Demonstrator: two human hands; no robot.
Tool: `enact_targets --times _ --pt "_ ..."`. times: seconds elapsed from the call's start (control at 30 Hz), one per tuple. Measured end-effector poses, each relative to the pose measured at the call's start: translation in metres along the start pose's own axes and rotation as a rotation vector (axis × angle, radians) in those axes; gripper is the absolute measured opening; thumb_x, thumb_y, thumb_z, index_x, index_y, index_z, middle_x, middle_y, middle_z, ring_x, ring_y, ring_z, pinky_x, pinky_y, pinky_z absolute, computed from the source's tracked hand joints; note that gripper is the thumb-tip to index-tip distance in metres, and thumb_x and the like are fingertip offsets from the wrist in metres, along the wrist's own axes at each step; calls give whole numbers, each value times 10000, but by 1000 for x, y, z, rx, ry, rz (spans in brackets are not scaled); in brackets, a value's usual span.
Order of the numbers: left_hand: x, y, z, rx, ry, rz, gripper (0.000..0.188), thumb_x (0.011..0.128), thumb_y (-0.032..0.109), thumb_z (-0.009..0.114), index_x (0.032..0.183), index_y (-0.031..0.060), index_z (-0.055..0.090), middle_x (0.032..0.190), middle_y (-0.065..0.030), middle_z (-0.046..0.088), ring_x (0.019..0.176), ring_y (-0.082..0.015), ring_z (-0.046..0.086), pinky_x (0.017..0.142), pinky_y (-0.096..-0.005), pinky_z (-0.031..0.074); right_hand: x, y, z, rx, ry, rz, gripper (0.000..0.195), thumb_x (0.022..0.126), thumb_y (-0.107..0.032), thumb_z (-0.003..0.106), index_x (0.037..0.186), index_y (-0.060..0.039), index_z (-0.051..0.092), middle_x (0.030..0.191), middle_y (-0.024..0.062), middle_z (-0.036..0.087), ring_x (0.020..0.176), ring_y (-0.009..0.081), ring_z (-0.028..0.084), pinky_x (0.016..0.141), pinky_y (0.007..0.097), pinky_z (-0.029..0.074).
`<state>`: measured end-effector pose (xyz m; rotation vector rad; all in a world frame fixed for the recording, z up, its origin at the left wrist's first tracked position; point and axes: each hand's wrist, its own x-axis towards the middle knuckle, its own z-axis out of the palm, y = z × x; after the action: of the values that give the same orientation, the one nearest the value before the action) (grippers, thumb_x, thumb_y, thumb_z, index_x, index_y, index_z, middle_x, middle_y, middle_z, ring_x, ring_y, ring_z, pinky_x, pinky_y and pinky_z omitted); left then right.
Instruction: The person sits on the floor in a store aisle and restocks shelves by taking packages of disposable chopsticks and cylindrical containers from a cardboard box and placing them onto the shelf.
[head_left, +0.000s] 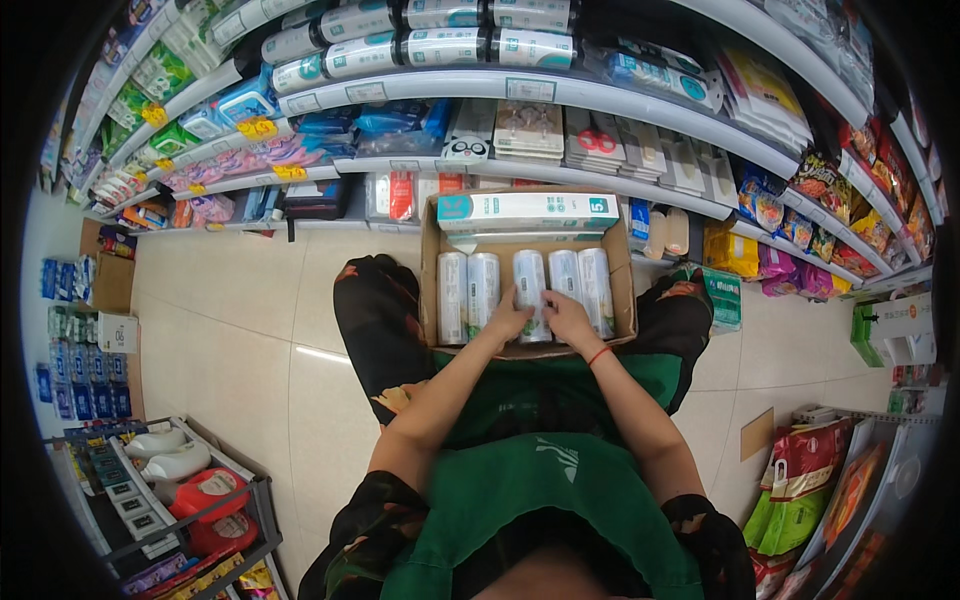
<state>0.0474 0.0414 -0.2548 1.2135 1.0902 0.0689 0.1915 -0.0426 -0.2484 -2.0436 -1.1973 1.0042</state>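
An open cardboard box (627, 281) sits between my knees. Several wrapped white rolls lie in it side by side, two at the left, two at the right and one middle roll (529, 274) between them. My left hand (513, 316) touches the left side of the middle roll with thumb and fingers. On its right side is my right hand (568, 319), its fingertips at the roll; whether either hand grips it is unclear. A long white and teal carton (527, 210) lies across the far end of the box.
Shelves (450, 81) of packaged goods curve around the front. Rolls of bags (442, 46) stand on the upper shelf. A wire-framed rack (259, 487) with bottles is at the lower left, and a rack holding bags (810, 457) at the lower right. A green box (722, 300) lies beside my right knee.
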Motion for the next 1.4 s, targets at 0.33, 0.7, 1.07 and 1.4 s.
enact_targets --times 0.33,0.7,1.07,1.4 --pt "-14 30 -11 -86 64 -81 736 890 462 650 1473 120 359 1010 -59 620 781 -122 590 588 -255 489 10 -3 -7 300 80 -15 449 877 -295 633 1203 14 624 968 180 695 868 270 664 776 336 502" --pt "-31 54 -19 -112 -4 -98 615 901 556 578 1277 72 536 938 -28 650 781 -124 633 677 -273 532 3 -35 -31 534 -8 122 482 937 -400 589 1058 59 673 952 114 704 864 156 630 762 290 483" --pt "-68 84 -31 -355 -112 -5 599 941 553 516 1309 81 485 1084 -76 619 909 -185 633 785 -307 527 -16 -81 -61 658 -53 -14 446 904 -352 661 1124 36 653 1020 87 680 918 141 612 793 259 474" --pt "-94 102 -42 -229 -136 76 892 855 489 683 1464 -32 293 1133 -127 614 929 -151 627 802 -262 519 -31 -103 -84 486 -176 -197 514 801 -188 742 1246 15 585 1125 115 638 1015 183 601 880 296 483"
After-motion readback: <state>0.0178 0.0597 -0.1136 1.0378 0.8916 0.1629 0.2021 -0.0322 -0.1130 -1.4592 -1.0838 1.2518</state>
